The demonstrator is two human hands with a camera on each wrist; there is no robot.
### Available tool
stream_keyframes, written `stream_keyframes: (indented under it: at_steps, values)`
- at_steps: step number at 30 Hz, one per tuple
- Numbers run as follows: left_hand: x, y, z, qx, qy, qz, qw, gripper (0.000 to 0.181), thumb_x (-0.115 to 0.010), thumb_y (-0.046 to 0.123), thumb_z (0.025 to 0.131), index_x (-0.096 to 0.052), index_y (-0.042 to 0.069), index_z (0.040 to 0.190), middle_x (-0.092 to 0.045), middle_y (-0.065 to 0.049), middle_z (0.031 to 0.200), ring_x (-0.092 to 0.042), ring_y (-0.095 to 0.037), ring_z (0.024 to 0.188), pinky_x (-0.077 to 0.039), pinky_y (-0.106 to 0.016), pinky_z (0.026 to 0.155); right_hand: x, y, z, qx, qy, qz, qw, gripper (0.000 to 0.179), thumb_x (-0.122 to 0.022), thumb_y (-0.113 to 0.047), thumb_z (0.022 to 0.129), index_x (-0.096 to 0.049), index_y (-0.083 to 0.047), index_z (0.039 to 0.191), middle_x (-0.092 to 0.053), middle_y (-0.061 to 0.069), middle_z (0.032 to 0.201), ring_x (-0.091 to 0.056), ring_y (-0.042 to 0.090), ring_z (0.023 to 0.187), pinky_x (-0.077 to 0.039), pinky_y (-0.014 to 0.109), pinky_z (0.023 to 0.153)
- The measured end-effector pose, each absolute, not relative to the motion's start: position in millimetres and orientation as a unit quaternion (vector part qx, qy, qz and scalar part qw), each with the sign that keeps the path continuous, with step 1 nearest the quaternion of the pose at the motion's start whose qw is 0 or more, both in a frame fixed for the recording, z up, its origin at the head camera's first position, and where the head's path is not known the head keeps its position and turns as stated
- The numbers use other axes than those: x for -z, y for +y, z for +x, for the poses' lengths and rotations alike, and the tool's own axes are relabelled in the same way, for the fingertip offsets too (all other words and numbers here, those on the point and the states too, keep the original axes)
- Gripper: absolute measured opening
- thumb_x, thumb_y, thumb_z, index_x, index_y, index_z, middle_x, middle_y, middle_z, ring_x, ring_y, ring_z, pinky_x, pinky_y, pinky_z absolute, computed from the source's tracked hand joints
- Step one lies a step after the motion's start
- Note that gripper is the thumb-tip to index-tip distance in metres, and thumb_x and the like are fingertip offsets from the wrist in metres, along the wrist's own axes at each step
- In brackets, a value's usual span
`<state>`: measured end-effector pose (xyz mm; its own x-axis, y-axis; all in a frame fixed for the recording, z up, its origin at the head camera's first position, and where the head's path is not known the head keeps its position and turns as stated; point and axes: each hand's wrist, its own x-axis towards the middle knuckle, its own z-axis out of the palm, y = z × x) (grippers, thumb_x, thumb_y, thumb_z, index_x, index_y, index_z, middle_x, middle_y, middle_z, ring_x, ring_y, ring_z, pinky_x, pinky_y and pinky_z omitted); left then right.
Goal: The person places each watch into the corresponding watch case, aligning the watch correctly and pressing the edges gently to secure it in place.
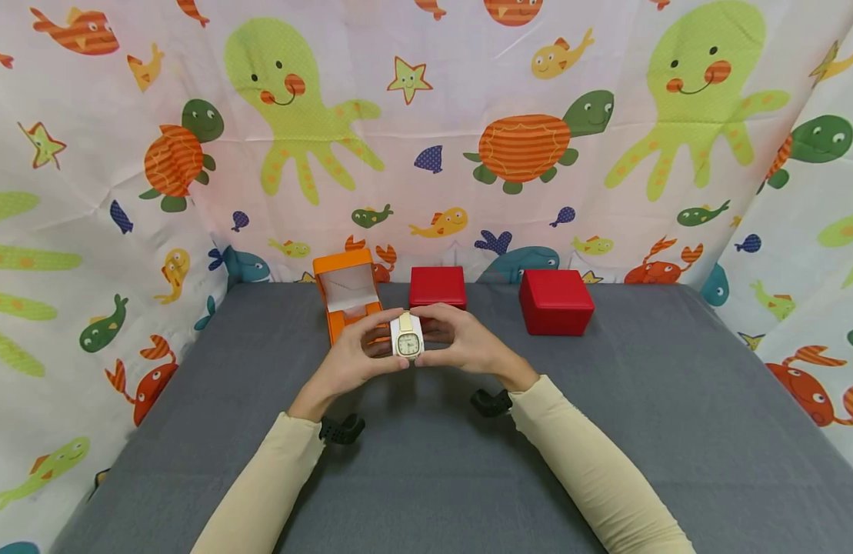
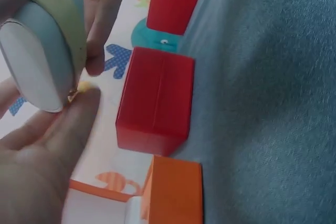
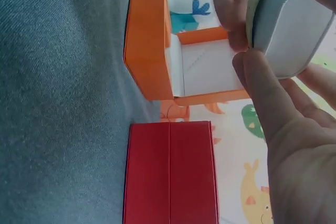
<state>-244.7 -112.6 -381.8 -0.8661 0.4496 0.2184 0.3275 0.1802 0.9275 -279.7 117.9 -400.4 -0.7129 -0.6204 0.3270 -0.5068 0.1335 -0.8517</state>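
A wristwatch (image 1: 408, 343) with a squarish face and a cream strap is wrapped around a white cushion (image 1: 397, 327). The left hand (image 1: 353, 352) and the right hand (image 1: 464, 342) pinch it from either side, above the table. In the left wrist view the cushion (image 2: 31, 66) shows its rounded white end, with the strap (image 2: 60, 11) running round its middle. The right wrist view shows the cushion's other end (image 3: 299, 35) between fingers and thumb. Just behind the left hand stands an orange box (image 1: 336, 319), its lid raised and its inside pale.
Two closed red boxes stand along the back of the grey-covered table (image 1: 412, 477): one red box (image 1: 437, 286) behind the right hand, another red box (image 1: 556, 302) farther right. A curtain (image 1: 426, 208) printed with sea animals hangs behind and at both sides.
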Motion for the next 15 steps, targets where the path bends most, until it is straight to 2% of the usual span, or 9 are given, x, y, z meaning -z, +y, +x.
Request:
stream_keyframes:
  at_steps: [4, 8, 12, 15]
  values:
    - [392, -112, -249, -0.538, 0.791, 0.292, -0.015, 0.069, -0.080, 0.007, 0.076, -0.049, 0.008, 0.137, -0.041, -0.011, 0.142, -0.040, -0.031, 0.126, -0.038, -0.055, 0.102, 402, 119, -281, 0.535, 0.758, -0.369, 0.058, 0.068, -0.079, -0.011, 0.078, -0.047, -0.008, 0.138, -0.051, 0.004, 0.129, -0.058, 0.023, 0.111, -0.049, 0.037, 0.093]
    - [396, -108, -250, -0.484, 0.803, 0.336, -0.087, 0.055, -0.083, 0.013, 0.073, -0.061, 0.014, 0.124, -0.048, -0.005, 0.136, -0.042, -0.021, 0.123, -0.042, -0.048, 0.099, 403, 119, -281, 0.527, 0.765, -0.365, 0.058, 0.068, -0.079, -0.015, 0.078, -0.047, -0.008, 0.138, -0.052, 0.004, 0.128, -0.058, 0.022, 0.110, -0.050, 0.039, 0.092]
    - [397, -107, -250, -0.459, 0.807, 0.352, -0.123, 0.044, -0.083, 0.017, 0.075, -0.066, 0.018, 0.115, -0.055, 0.002, 0.127, -0.047, -0.015, 0.116, -0.045, -0.042, 0.097, 403, 119, -280, 0.524, 0.769, -0.361, 0.060, 0.069, -0.080, -0.017, 0.078, -0.047, -0.011, 0.138, -0.054, 0.002, 0.128, -0.058, 0.020, 0.110, -0.050, 0.038, 0.092]
    - [398, -108, -251, -0.457, 0.806, 0.353, -0.129, 0.042, -0.082, 0.019, 0.076, -0.068, 0.018, 0.116, -0.055, 0.001, 0.127, -0.048, -0.016, 0.116, -0.046, -0.043, 0.096, 403, 117, -279, 0.524, 0.769, -0.361, 0.062, 0.068, -0.079, -0.016, 0.078, -0.048, -0.012, 0.138, -0.053, 0.001, 0.129, -0.058, 0.020, 0.112, -0.049, 0.036, 0.093]
